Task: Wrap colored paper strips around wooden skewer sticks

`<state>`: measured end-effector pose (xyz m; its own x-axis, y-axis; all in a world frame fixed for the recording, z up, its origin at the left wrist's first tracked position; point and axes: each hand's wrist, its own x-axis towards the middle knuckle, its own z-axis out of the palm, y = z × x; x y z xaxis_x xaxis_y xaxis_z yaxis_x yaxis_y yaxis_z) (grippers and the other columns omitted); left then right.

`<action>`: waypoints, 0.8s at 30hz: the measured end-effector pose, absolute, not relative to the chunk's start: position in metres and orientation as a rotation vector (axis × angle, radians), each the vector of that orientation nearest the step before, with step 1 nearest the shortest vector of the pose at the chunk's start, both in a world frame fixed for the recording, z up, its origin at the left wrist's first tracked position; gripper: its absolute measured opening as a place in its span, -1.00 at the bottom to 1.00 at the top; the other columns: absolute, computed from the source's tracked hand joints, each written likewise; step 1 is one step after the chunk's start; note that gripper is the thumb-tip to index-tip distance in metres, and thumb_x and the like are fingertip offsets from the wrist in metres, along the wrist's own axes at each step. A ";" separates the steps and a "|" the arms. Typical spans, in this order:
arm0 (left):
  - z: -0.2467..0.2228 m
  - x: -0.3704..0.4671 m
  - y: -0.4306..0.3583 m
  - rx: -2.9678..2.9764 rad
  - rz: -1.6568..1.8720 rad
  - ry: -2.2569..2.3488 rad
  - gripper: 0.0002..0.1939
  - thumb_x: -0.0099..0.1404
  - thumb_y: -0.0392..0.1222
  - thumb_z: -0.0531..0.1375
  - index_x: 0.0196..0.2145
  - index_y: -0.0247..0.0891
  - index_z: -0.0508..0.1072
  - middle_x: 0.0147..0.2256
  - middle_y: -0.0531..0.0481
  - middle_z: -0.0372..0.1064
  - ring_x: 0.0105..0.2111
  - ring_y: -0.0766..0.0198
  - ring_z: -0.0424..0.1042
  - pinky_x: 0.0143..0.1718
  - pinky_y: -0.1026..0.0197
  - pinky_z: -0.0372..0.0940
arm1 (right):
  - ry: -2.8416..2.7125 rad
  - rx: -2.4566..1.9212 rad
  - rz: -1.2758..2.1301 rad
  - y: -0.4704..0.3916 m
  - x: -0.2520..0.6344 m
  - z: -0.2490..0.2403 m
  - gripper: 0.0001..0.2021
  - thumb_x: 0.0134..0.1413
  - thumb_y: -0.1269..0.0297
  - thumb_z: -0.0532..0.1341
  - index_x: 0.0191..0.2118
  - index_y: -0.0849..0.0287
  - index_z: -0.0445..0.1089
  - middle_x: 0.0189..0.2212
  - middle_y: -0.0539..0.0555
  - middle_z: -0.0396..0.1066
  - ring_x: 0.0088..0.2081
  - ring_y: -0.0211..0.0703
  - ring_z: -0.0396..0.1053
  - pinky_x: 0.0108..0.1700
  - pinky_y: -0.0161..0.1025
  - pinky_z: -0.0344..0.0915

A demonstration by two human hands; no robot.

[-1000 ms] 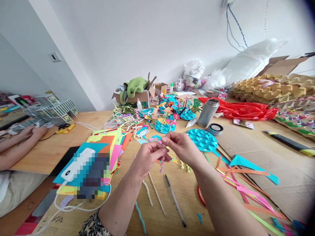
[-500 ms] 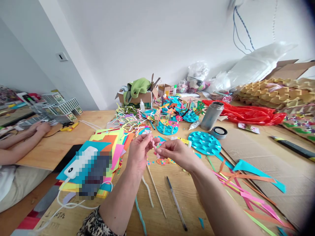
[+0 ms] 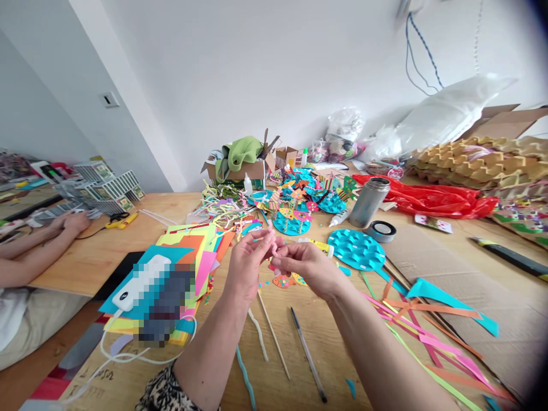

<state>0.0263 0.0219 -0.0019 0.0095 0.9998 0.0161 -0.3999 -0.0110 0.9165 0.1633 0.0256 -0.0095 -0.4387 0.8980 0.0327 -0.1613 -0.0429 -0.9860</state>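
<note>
Between both hands is a curled pink pipe cleaner (image 3: 274, 249), held above the wooden table. My left hand (image 3: 250, 260) pinches its upper end between thumb and fingers. With thumb and forefinger, my right hand (image 3: 306, 264) grips the lower part, some of which my fingers hide. Under the hands lie small paper fish (image 3: 282, 281) with coloured dots. Nearer to me are a thin wooden stick (image 3: 274, 337), a white pipe cleaner (image 3: 258, 334), a blue pipe cleaner (image 3: 245, 377) and a pen (image 3: 307, 354).
Coloured paper with a white power bank (image 3: 141, 282) is stacked at left. Blue dimpled discs (image 3: 356, 249), a metal flask (image 3: 369, 201) and paper strips (image 3: 432, 334) lie right. A co-worker's hands (image 3: 71, 222) are far left. Egg trays (image 3: 479, 162) stand at back right.
My two hands have come closer together, and the pink pipe cleaner looks more bunched between the fingers. My left hand has shifted slightly right. The things on the table have stayed put.
</note>
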 end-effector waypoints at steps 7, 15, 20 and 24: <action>-0.002 0.019 0.017 1.521 1.381 1.025 -0.85 0.06 -0.17 0.34 -0.37 -0.23 0.51 -0.37 -0.02 0.47 -0.31 0.23 0.43 -0.19 0.22 0.29 | -1.020 -0.848 1.435 0.030 0.171 -0.004 -0.73 -0.29 0.11 0.45 -0.53 0.19 0.46 -0.63 -0.03 0.39 -0.56 -0.33 0.26 -0.46 -0.32 0.19; -0.009 0.015 0.023 2.050 1.483 1.040 -0.98 0.15 -0.26 0.27 -0.43 -0.21 0.53 -0.44 -0.03 0.47 -0.37 0.22 0.42 -0.27 0.19 0.28 | -1.136 -0.818 1.455 0.028 0.172 -0.004 -0.72 -0.19 0.10 0.41 -0.50 0.22 0.44 -0.60 -0.04 0.38 -0.53 -0.33 0.22 -0.43 -0.32 0.14; -0.012 0.015 0.027 2.262 1.503 0.936 -0.96 0.16 -0.28 0.28 -0.44 -0.24 0.48 -0.46 -0.04 0.48 -0.40 0.25 0.44 -0.31 0.19 0.32 | -1.382 -0.884 1.418 0.028 0.180 -0.003 -0.69 -0.09 0.05 0.34 -0.50 0.21 0.38 -0.57 -0.05 0.30 -0.50 -0.33 0.16 -0.42 -0.32 0.08; -0.011 0.014 0.026 2.335 1.513 0.898 -0.94 0.14 -0.31 0.29 -0.45 -0.25 0.46 -0.45 -0.05 0.49 -0.39 0.24 0.45 -0.28 0.17 0.33 | -1.553 -0.953 1.381 0.028 0.187 0.000 -0.64 -0.03 -0.03 0.27 -0.51 0.21 0.34 -0.59 -0.06 0.21 -0.51 -0.32 0.09 -0.46 -0.30 0.01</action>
<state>0.0142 0.0264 -0.0111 0.2839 0.5969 0.7504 0.3730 -0.7897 0.4871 0.1868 0.0279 0.0001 -0.3682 0.9248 0.0957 0.0131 0.1081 -0.9941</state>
